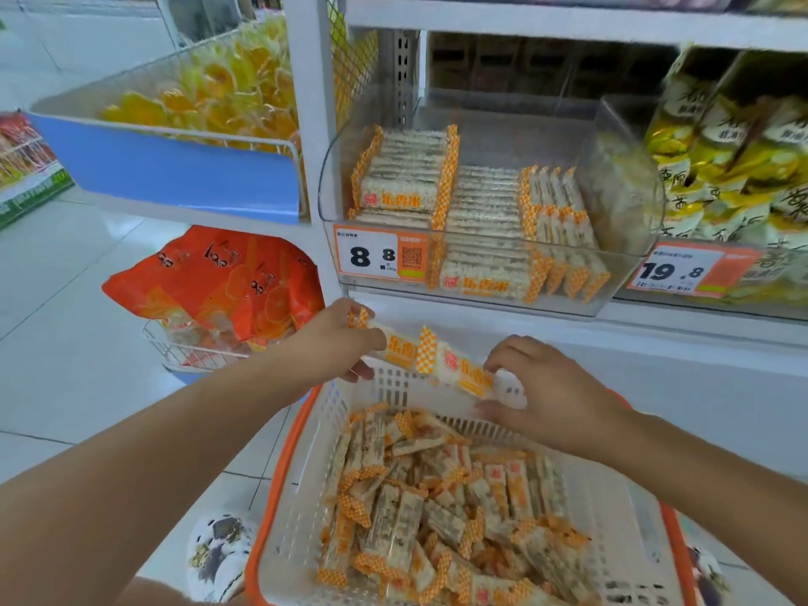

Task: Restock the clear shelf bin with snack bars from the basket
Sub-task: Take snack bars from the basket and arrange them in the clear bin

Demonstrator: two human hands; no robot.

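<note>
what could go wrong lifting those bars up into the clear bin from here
1. The left hand and right hand each grip only an end of the row of orange-and-white wrapped snack bars, so the unsupported middle could sag and drop back into the white slotted basket.
2. The clear plastic shelf bin holds tidy stacks; a careless push might topple them.

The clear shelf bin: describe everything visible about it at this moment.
The clear shelf bin looks like transparent plastic with rounded front corners, sitting on a white shelf above the basket. It is partly filled: snack bars in white and orange checked wrappers lie stacked at its left and middle, while its right part is bare. An orange price tag reading 8.8 is on its front. Neither hand touches it.
</note>
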